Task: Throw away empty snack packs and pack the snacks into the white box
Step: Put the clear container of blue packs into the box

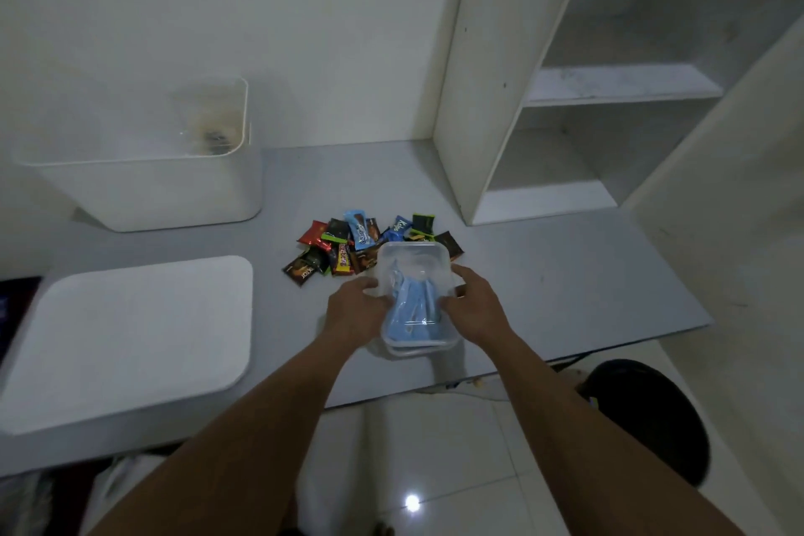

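Observation:
A clear plastic container (413,259) with light blue packs (413,313) inside sits near the front of the grey table (565,274). My left hand (352,309) grips its left side and my right hand (472,302) grips its right side. Just behind it lies a pile of several coloured snack packs (348,246), some blue, red and dark brown. A large white box (143,183) stands open at the back left, with a stained inside. Its white lid (130,339) lies flat at the front left.
A white shelf unit (565,122) stands at the back right of the table. A black round stool (648,418) is on the tiled floor below the table's right front edge. A dark object (13,309) shows at the far left edge.

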Available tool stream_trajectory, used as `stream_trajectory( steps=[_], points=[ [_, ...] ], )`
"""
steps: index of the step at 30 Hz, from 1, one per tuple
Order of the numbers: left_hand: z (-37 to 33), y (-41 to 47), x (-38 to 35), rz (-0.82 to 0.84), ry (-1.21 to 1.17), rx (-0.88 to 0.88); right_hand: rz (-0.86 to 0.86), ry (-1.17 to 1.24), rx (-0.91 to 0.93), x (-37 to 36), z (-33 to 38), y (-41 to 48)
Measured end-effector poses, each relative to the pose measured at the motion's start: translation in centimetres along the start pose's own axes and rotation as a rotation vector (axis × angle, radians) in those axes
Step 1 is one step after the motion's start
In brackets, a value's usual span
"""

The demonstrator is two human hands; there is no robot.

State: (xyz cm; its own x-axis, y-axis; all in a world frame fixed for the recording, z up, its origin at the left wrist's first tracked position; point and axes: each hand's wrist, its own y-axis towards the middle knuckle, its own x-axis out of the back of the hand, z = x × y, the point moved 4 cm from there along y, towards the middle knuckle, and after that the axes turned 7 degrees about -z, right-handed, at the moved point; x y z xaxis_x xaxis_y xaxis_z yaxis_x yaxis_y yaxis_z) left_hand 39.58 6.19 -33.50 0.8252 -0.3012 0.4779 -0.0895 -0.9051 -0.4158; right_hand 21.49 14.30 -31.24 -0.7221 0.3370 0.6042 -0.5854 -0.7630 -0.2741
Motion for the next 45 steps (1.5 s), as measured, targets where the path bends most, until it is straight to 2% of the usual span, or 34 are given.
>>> stream_trajectory(
  steps=[3, 10, 19, 23, 28, 32, 45],
  points=[
    [-0.1, -0.4, -0.1, 0.05, -0.058, -0.001, 0.011, 0.033, -0.012, 0.2, -0.3, 0.2],
    [0.2, -0.8, -1.6, 0.268, -0.415, 0.129, 0.158, 0.259, -0.089, -0.2, -1.5, 0.5],
    [-0.7, -0.8, 0.8, 0.25, -0.382, 0.051, 0.274, 0.296, -0.136, 0.1, 0.4, 0.0],
    [-3.0, -1.4, 4.8, 0.231, -0.375, 0.019, 0.318, 0.324, -0.096, 0.6, 4.7, -0.6],
    [-5.9, -1.7, 11.8, 0.12, -0.312, -0.057, 0.341, 0.304, -0.009, 0.0, 12.0, -1.5],
    [-7.5, -1.4, 17.8, 0.089, -0.332, -0.048, 0.361, 0.261, 0.094, -1.3, 18.4, -1.6],
    [-11.0, 5.6, 38.2, -0.047, -0.437, -0.084, 0.467, 0.293, 0.262, -11.4, 39.5, 1.1]
  ],
)
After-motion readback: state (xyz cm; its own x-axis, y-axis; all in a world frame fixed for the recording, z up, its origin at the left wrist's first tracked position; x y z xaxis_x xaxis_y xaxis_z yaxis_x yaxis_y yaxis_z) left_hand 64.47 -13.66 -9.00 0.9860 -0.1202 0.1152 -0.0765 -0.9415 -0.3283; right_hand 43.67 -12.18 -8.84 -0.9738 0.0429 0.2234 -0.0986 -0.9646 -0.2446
